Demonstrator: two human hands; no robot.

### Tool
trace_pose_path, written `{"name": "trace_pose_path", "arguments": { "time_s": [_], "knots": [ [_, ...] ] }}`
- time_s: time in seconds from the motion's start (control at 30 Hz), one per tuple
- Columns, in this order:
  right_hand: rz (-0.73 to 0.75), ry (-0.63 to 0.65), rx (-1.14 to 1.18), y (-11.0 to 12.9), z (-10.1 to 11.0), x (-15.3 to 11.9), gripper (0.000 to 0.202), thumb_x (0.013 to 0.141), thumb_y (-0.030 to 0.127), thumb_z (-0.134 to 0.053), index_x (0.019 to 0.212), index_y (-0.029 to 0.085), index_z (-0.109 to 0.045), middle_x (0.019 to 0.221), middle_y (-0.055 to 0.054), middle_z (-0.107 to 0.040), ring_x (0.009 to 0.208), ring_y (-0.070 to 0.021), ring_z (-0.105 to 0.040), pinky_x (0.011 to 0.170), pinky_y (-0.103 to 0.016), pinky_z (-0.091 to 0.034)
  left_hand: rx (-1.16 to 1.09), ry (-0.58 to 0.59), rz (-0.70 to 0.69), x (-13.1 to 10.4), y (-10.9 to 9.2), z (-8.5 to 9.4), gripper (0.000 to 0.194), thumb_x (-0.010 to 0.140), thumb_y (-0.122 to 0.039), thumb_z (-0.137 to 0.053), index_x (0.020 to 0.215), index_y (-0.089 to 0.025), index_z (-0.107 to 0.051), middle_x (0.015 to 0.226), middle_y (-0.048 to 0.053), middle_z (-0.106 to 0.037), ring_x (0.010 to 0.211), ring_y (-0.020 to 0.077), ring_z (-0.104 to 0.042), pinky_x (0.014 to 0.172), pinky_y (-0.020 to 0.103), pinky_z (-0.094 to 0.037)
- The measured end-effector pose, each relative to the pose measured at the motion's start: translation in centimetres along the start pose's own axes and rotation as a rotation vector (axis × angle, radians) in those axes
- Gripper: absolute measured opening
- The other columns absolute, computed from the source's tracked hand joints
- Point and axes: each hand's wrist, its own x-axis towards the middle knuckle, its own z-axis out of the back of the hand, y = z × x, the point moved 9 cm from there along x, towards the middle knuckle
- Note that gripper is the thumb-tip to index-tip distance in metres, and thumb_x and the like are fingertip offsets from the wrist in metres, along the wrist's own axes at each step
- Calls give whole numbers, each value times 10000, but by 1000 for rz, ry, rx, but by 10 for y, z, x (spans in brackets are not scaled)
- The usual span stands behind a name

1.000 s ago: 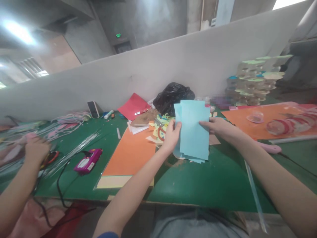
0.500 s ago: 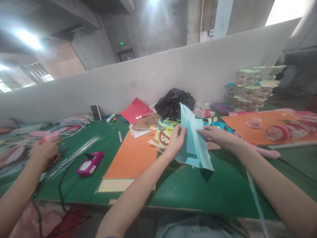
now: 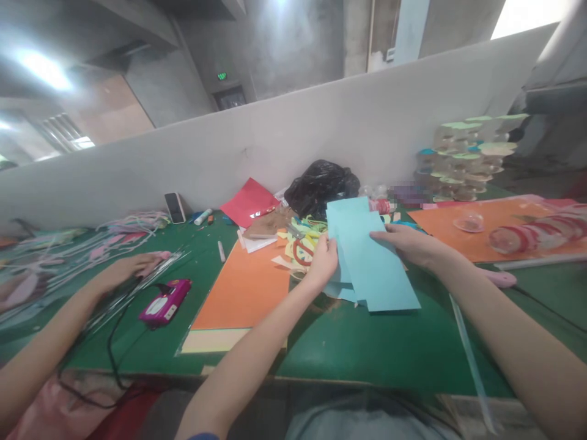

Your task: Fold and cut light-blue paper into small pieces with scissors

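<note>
My one view looks from my head, forward and down over the surface (image 3: 348, 348), whose near edge runs low across it. My hands (image 3: 324, 261) are close, just right of centre; farther off, the wall (image 3: 275, 143) slants up to the right beneath the ceiling (image 3: 92, 24).

This looks like a craft workshop: bare concrete wall (image 3: 298, 55) at twelve o'clock, containers (image 3: 464, 166) stacked between two and three, and paper scraps (image 3: 314, 233) littering a green worktable (image 3: 334, 357) towards six.
</note>
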Motion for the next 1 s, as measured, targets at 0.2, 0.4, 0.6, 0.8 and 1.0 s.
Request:
{"name": "trace_pose_path", "arguments": {
  "time_s": [0.2,0.4,0.6,0.8,1.0],
  "knots": [
    [55,-68,-65,7,3,-4,182,742,257,-783,678,217,-617,659,-21,-691,579,-166,-624,515,-261,-495,149,57,-72,-3,-8,-5,135,980,-204,-369,985,-199,-503,1065,97,-615,1040,217,-569,986,350,-404],
    [127,-88,-79,15,7,-2,51,739,222,-739,737,205,-692,719,-26,-714,619,-167,-632,553,-265,-494,140,70,-74,-1,-7,-6,178,961,-169,-355,1036,-185,-515,1087,114,-627,1070,226,-577,1013,371,-396],
    [49,-134,-119,18,16,-8,56,778,232,-722,827,209,-709,819,-26,-734,668,-150,-632,565,-235,-467,167,93,-52,-1,-9,-7,240,924,-149,-377,1078,-157,-561,1084,121,-653,1044,236,-594,997,373,-417],
    [55,-86,-71,18,28,-8,103,865,295,-662,916,205,-661,789,-23,-705,649,-137,-594,583,-236,-461,249,105,27,-5,-7,-3,364,915,-205,-397,1249,-150,-530,1017,115,-668,948,261,-630,935,410,-460],
    [97,-127,154,19,41,-2,71,901,195,-615,901,172,-682,823,-64,-726,745,-165,-648,675,-250,-528,281,134,-32,-1,-9,-3,403,908,-189,-382,1268,-138,-556,1150,150,-674,1087,283,-628,978,418,-455]
  ]
}}
